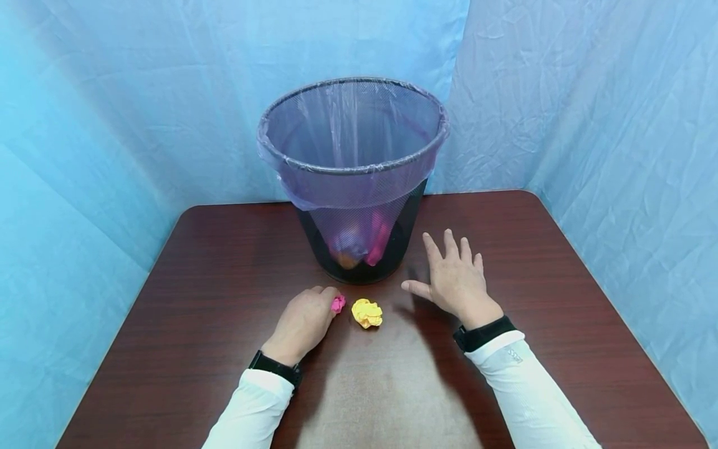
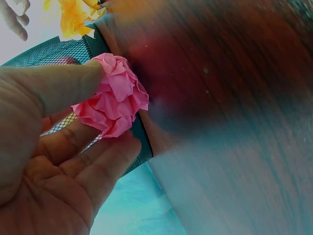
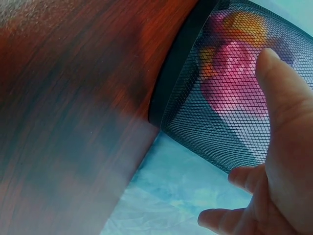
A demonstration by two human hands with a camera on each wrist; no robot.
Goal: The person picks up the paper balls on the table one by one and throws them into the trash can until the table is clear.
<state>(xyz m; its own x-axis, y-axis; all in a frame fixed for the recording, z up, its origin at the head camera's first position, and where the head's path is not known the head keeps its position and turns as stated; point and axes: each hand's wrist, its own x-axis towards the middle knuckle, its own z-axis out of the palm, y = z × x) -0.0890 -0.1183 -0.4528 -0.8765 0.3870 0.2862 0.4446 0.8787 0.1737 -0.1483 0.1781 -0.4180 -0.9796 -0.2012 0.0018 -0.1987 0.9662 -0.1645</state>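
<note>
Between thumb and fingers my left hand (image 1: 303, 321) pinches a crumpled pink paper ball (image 2: 113, 95), low over the table in front of the bin. Just right of it lies a crumpled yellow paper ball (image 1: 367, 313) on the tabletop. My right hand (image 1: 457, 284) is spread with straight fingers and holds nothing, to the right of the bin's base. Behind both hands stands a black mesh waste bin (image 1: 412, 221), upright and lined with a translucent purple bag (image 1: 359, 187). Pink and orange crumpled pieces (image 3: 237, 81) show through its mesh.
The dark brown wooden table (image 1: 538, 274) has rounded far corners, and the bin stands near its back edge. Light blue cloth (image 1: 112, 112) hangs behind and at both sides. Each wrist wears a black band (image 1: 485, 333) over a white sleeve.
</note>
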